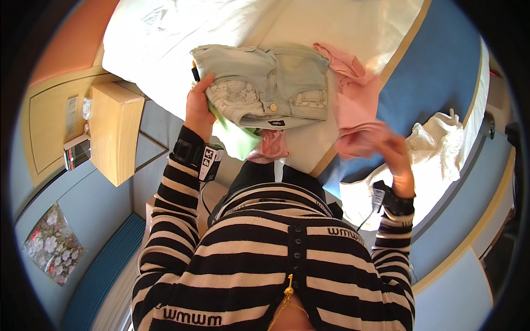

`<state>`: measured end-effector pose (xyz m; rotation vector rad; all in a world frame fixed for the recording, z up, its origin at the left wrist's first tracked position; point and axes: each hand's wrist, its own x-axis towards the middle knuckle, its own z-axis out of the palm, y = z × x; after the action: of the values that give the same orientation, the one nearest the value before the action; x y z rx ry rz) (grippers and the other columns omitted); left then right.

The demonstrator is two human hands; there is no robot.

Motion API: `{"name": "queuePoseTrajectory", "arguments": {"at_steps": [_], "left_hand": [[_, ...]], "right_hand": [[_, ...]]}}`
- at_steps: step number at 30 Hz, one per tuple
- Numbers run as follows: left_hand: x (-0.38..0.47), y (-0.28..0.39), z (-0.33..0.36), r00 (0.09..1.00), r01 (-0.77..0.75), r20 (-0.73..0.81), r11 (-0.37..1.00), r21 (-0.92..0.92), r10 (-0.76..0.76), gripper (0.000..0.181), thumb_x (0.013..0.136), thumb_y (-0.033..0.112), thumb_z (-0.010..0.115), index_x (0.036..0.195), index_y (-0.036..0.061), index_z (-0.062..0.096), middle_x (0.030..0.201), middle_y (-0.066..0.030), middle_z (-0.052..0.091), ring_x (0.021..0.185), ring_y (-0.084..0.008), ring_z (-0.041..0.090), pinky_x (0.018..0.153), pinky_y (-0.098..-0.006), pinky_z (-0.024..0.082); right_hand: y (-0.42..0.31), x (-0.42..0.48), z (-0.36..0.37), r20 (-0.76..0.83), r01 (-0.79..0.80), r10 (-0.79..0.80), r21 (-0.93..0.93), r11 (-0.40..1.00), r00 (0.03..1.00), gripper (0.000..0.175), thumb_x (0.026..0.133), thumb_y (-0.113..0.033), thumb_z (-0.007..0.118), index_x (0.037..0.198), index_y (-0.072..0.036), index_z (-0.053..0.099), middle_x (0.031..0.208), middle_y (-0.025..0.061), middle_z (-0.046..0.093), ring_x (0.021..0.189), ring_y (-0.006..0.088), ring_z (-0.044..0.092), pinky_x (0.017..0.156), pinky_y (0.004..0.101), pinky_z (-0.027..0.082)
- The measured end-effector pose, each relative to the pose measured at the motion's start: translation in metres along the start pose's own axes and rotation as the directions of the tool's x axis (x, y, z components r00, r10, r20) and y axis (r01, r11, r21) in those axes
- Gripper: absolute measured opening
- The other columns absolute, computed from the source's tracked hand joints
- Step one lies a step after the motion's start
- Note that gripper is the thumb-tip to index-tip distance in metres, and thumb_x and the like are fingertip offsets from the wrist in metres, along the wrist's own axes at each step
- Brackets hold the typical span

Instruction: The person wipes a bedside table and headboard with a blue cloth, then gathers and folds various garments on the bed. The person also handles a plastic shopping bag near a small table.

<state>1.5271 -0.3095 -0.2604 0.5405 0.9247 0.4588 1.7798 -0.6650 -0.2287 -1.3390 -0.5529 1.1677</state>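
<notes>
My left hand (200,108) grips the left edge of a pair of light-blue denim shorts (244,66), with the thumb on top. The shorts have lace patches and a metal button, and their waistband faces me. Under them a light-green cloth (236,134) and a shiny pink cloth (271,147) stick out. To the right, my right hand (393,151) is blurred and pinches the lower end of a pink garment (356,101). That garment stretches up beside the shorts, over the edge of the bed's white cover. What the left fingers hold beneath the shorts is hidden.
The white bedding (281,20) borders a blue band (430,70) with a tan trim. A white lace garment (434,145) lies at the right, near the bed's edge. On the left stand a wooden bedside cabinet (114,136) and a wooden headboard panel (49,120).
</notes>
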Motion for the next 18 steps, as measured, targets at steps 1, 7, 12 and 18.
{"name": "queuePoseTrajectory", "arguments": {"at_steps": [1,7,12,18], "left_hand": [[-0.008,0.004,0.012,0.999,-0.009,0.042,1.0,-0.002,0.009,0.041,0.087,0.02,0.051,0.117,-0.0073,0.046,0.111,-0.0216,0.057,0.098,-0.0319,0.059,0.087,-0.0422,0.048],[-0.061,0.02,0.065,0.969,-0.137,0.211,0.99,0.038,0.126,0.038,0.083,0.017,0.055,0.112,-0.0068,0.05,0.101,-0.0184,0.061,0.091,-0.0289,0.061,0.082,-0.0391,0.05],[-0.082,0.024,0.073,0.933,-0.254,0.268,0.967,0.024,0.239,0.038,0.084,0.021,0.054,0.112,-0.0041,0.051,0.103,-0.0183,0.06,0.092,-0.03,0.061,0.083,-0.041,0.05],[-0.082,0.042,0.05,0.893,-0.426,0.151,0.905,-0.024,0.424,0.037,0.085,0.018,0.05,0.115,-0.0039,0.049,0.108,-0.0195,0.058,0.098,-0.0325,0.058,0.088,-0.0439,0.047]], "right_hand": [[-0.023,-0.013,-0.002,-0.064,0.136,-0.134,0.019,0.991,0.989,0.025,0.081,-0.012,0.057,0.101,0.002,0.06,0.099,0.0118,0.063,0.075,0.0137,0.06,0.069,0.0252,0.046],[-0.033,-0.061,0.03,-0.372,0.443,-0.508,-0.251,0.861,0.777,0.04,0.089,-0.024,0.046,0.119,0.004,0.045,0.122,0.0111,0.051,0.11,0.0187,0.05,0.09,0.0278,0.043],[0.038,-0.023,0.056,-0.268,0.228,-0.179,0.167,0.959,0.947,0.017,0.085,-0.013,0.053,0.094,0.0,0.06,0.089,0.0076,0.062,0.079,0.0167,0.058,0.071,0.0284,0.047],[0.143,0.026,0.13,0.106,0.17,-0.139,-0.755,0.633,0.985,0.04,0.074,-0.02,0.063,0.112,-0.007,0.056,0.092,0.0139,0.06,0.077,0.0252,0.059,0.067,0.0342,0.047]]}}
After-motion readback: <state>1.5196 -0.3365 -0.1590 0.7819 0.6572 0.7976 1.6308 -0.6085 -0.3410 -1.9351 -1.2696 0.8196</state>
